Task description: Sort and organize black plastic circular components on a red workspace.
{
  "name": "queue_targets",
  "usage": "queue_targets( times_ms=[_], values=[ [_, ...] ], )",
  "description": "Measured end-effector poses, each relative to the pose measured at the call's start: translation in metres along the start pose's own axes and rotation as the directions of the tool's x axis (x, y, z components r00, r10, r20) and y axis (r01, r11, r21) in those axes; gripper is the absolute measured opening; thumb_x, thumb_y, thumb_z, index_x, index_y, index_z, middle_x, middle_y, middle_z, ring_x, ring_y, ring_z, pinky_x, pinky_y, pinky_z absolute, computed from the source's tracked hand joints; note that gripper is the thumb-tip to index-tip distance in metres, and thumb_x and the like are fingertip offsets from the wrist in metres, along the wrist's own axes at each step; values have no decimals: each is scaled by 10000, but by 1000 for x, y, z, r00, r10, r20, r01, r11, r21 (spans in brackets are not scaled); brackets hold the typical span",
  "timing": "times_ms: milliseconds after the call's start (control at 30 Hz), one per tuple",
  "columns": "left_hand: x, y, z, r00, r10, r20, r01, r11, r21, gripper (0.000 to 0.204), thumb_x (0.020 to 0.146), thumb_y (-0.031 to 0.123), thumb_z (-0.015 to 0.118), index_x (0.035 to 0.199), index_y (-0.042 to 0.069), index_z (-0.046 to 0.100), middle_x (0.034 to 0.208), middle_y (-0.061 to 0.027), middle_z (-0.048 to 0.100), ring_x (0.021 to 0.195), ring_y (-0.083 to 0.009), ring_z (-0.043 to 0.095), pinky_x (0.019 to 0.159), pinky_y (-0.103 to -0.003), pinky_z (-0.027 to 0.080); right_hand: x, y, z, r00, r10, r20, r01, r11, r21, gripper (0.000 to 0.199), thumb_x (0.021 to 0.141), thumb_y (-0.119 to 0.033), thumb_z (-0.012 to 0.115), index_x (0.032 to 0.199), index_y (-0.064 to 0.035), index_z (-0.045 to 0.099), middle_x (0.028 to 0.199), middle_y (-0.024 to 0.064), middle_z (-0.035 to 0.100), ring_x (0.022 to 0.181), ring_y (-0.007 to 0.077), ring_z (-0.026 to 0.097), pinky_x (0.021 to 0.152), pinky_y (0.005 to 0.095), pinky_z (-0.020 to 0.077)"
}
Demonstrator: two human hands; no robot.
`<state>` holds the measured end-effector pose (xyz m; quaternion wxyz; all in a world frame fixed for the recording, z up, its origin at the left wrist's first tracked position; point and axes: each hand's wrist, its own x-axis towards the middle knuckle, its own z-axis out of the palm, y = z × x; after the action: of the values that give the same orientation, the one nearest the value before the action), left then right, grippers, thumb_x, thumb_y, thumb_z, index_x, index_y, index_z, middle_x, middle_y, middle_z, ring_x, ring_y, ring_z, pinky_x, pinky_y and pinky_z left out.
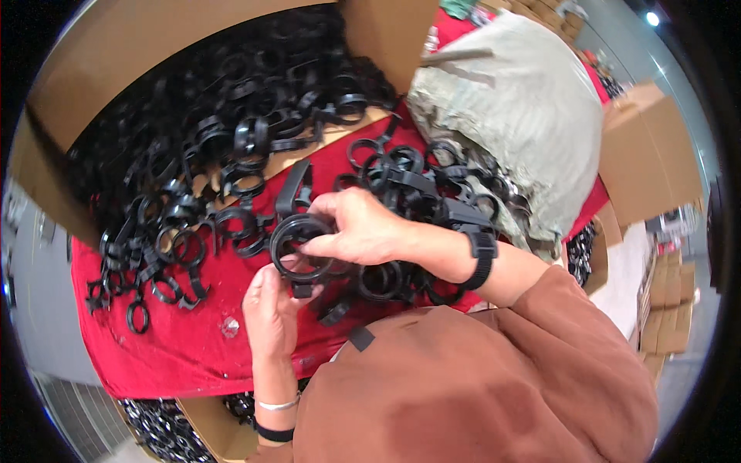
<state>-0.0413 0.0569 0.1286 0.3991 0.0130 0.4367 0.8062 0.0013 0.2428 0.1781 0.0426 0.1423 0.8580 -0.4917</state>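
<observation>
In front of me I hold a black plastic ring with a short tab at its lower side (278, 261). My right hand (356, 228) reaches in from the right and pinches the ring's right rim, with the thumb inside the opening. From below, my left hand (270, 312) grips its lower edge, some fingers hidden behind it. A long black handle-like piece (291, 189) stands up just beyond the ring; whether the two are joined I cannot tell. More black ring parts (405, 185) lie in a heap beyond and beneath my right hand.
A large cardboard box (386, 46), tipped open, spills black ring parts over a red cloth (193, 347). At the right rear slumps a pale, bulging sack (509, 100). Another carton (652, 147) stands at far right. Below the table's front edge sits a box of black parts (166, 428).
</observation>
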Motion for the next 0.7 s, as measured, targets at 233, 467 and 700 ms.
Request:
queue_targets(
  times_ms=[233, 467, 700],
  values=[
    [7, 17, -54, 821, 543, -174, -162, 514, 842, 255, 926, 165, 491, 1076, -23, 579, 1060, -96, 594, 946, -156, 561, 778, -298, 485, -141, 40, -150, 536, 123, -835, 45, 984, 174, 298, 682, -178, 735, 844, 44, 619, 725, 43, 618, 659, 84, 543, 623, 254, 460],
    [14, 19, -71, 877, 459, -141, -84, 436, 896, 300, 890, 218, 551, 1069, -19, 597, 1015, -111, 606, 861, -194, 583, 719, -293, 516, -345, 223, -156, -33, 336, -941, -520, 798, 303, 212, 738, -199, 669, 793, -1, 615, 566, 18, 531, 414, 85, 454, 370, 250, 343],
    [14, 25, -87, 868, 491, -75, -82, 290, 954, 291, 867, 222, 586, 950, -52, 640, 899, -134, 642, 778, -205, 599, 685, -308, 509, -418, 331, -115, -200, 822, -534, -166, 509, 845, 215, 700, -148, 760, 783, -43, 592, 633, 48, 587, 442, 131, 517, 380, 267, 411]
  ],
)
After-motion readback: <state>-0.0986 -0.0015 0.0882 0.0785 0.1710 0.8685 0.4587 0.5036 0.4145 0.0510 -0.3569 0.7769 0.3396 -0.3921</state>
